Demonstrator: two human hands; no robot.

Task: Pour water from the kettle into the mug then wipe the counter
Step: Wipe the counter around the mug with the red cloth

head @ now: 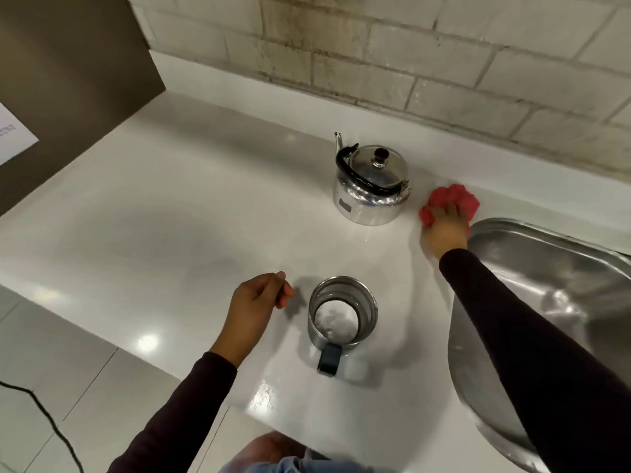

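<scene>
So the kettle (371, 186) is parked upright at the far side of the tabletop (170, 233), lid on, handle folded down, which looks to me like the pouring part is over. The steel mug (342, 312) stands nearer, handle toward the person, and I think there's water in it, though the shine makes it hard to tell.

The right hand (444, 233) is reaching out to a bunched red cloth (450, 203) just right of the kettle, next to the sink (546, 285) rim. The fingers are wrapped over the cloth and pressing it onto the tabletop, so the wiping step seems under way. The left hand (254, 308) hovers just left of the mug, fingers loosely curled, holding nothing, probably ready to steady or shift the mug. There's a wet-looking patch near the front edge that'll need a pass too.
</scene>
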